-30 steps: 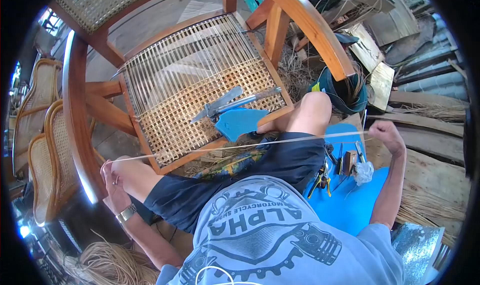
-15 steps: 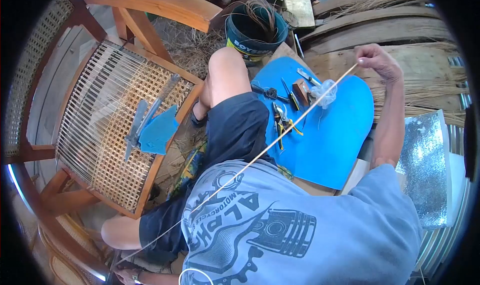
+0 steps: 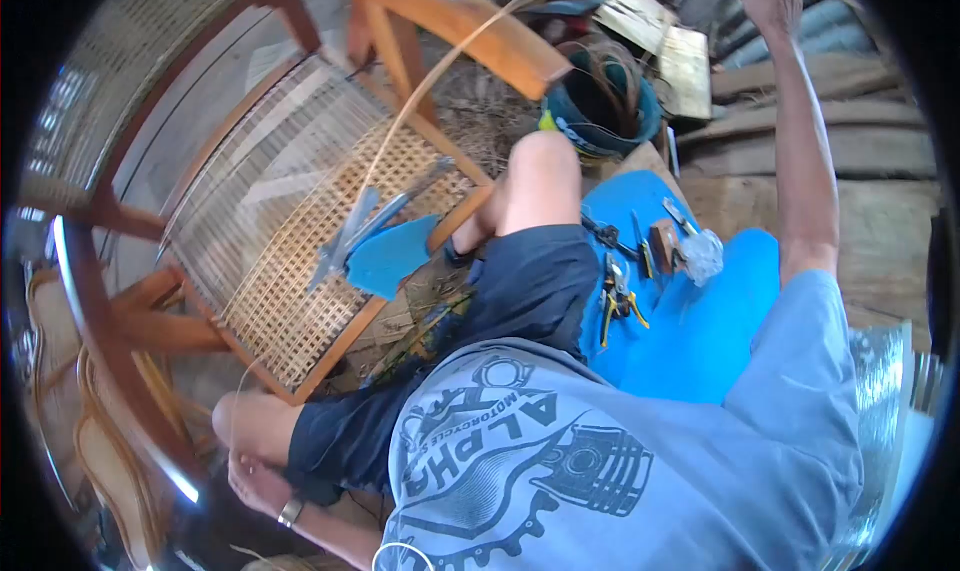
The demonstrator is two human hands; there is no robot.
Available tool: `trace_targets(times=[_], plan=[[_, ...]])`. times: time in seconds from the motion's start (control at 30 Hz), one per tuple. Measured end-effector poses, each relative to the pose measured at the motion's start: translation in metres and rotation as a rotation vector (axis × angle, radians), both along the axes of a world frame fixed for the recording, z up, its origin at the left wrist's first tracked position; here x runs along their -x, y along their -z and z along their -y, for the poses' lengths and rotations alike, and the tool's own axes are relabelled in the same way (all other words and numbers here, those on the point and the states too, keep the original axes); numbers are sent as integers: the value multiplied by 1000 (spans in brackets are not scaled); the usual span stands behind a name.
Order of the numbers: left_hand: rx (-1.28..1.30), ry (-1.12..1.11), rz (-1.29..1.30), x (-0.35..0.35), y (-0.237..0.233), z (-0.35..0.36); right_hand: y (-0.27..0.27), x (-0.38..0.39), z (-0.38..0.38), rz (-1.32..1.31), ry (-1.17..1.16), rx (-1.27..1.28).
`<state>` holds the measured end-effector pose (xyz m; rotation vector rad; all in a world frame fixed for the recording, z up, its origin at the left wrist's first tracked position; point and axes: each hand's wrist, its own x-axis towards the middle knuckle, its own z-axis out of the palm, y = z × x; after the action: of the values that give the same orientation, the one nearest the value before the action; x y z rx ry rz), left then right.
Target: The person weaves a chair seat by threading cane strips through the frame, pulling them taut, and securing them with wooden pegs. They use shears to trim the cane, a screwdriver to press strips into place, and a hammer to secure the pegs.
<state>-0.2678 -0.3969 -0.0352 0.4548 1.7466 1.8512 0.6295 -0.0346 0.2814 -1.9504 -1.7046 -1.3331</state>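
Observation:
My left hand (image 3: pixel 258 484), wearing a wristwatch, is at the lower left with its fingers pinched on a thin cane strand (image 3: pixel 415 96). From there the strand rises and arcs over the chair seat toward the top. My right hand (image 3: pixel 770 3) is raised at the upper right; its fingers are partly cut off by the frame edge, and I cannot see whether they hold anything. The wooden chair (image 3: pixel 365 321) tilts before my knees, its woven cane seat (image 3: pixel 300 306) partly filled with open strands. A blue flat piece (image 3: pixel 390 258) and grey metal-looking tools (image 3: pixel 352 233) lie on the seat.
Beside my knee, a blue board (image 3: pixel 690 346) carries yellow-handled pliers (image 3: pixel 620 306), a small brown block (image 3: pixel 663 241) and a clear plastic bag (image 3: pixel 701 258). A dark bucket (image 3: pixel 640 136) holding strands stands behind it. More chair frames (image 3: pixel 105 426) are at the left.
My right hand has moved up and away to the frame's top edge. The strand, earlier taut across my body between both hands, now curves over the chair. The view has shifted.

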Motion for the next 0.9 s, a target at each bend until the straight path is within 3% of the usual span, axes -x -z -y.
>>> trace_targets(times=[0.03, 0.07, 0.13, 0.17, 0.2, 0.23, 0.27, 0.3, 0.37, 0.43, 0.5, 0.57, 0.63, 0.67, 0.73, 0.77, 0.83, 0.87, 0.9], plan=[[56, -93, -152, -61, -22, -23, 6, 24, -15, -268, 23, 75], [7, -28, -164, -77, -28, -24, 25, -27, -53, 14, -90, 88], [-37, -1, -191, -108, -44, -30, 34, 36, -31, -552, -112, 835], [5, 14, -269, -128, -62, -37, 72, 20, -21, -673, -429, 937], [52, 34, -342, -148, -75, -45, 66, 100, 22, -909, -370, 1125], [65, 9, -346, -165, -84, -54, 85, 126, 50, -966, -362, 1216], [89, 61, -374, -179, -91, -65, 89, 155, 67, -832, -277, 1392], [108, 116, -402, -192, -98, -77, 108, 173, 84, -933, -400, 1505], [1, 322, -405, -222, -110, -99, 144, 208, 111, -781, -711, 1472], [-91, 514, -291, -250, -121, -117, 144, 280, 135, -1172, -857, 1300], [-188, 616, -319, -278, -136, -128, 162, 314, 135, -1024, -1085, 1134], [-282, 506, -908, -271, -180, -135, 167, 347, 128, -1132, -1068, 1221], [-472, 116, -577, -244, -190, -119, 177, 357, 125, -1244, -1024, 1301], [-475, 109, -580, -227, -197, -105, 187, 359, 125, -1055, -1066, 1253], [-648, 105, -282, -202, -207, -80, 202, 366, 127, -726, -1025, 1264], [-651, 103, -284, -205, -206, -82, 212, 370, 132, -724, -1027, 1262], [-408, 144, -647, -220, -197, -92, 228, 375, 136, -593, -1076, 1156], [-211, 94, -702, -227, -185, -96, 226, 376, 135, -606, -1066, 1200], [-225, 99, -695, -234, -176, -99, 221, 376, 133, -600, -1055, 1190]])
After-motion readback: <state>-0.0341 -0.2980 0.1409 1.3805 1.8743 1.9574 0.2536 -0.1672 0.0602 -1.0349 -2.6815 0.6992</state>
